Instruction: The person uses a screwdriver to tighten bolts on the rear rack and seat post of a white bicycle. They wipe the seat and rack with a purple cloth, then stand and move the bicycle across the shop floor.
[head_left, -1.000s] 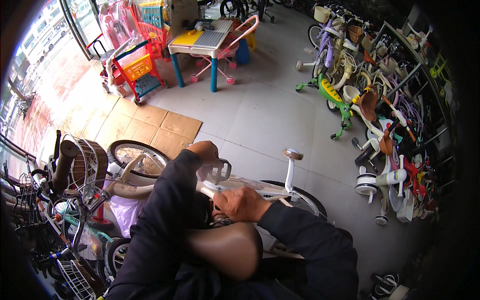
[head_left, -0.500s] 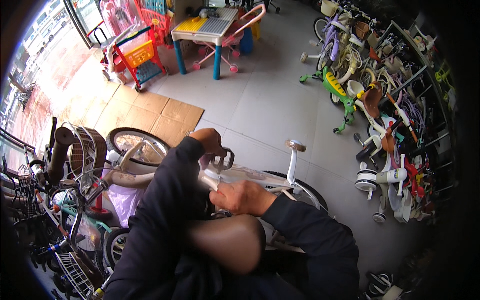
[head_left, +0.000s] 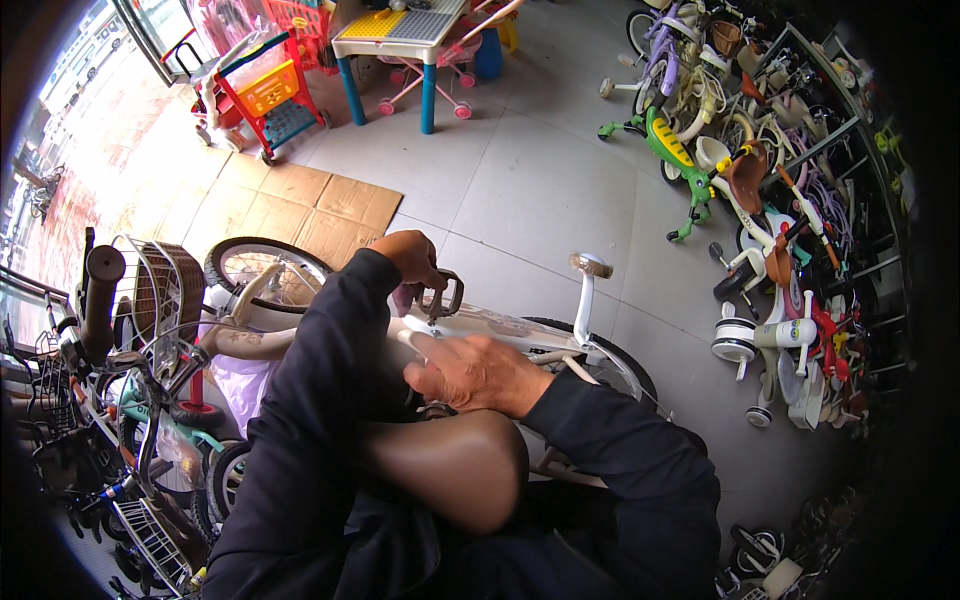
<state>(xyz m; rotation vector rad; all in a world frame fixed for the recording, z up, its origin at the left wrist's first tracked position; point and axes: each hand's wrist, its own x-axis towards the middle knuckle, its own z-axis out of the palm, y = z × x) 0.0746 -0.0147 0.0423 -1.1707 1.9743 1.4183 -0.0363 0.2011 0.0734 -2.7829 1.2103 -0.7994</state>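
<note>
Pedal [head_left: 458, 297] sits on white bicycle [head_left: 485, 327] near cardboard [head_left: 345, 215] edge. Left hand [head_left: 410, 258] pinches it; right hand [head_left: 480, 375] fingers curled, grip can't tell. Pedal work seemingly underway; next calls for steady hold.

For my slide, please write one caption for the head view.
Left hand at a pedal, right hand close by, over a pale bicycle.

Left grip [head_left: 410, 260] curled, held farther forward; right grip [head_left: 475, 374] partly bent, pointing left
</note>
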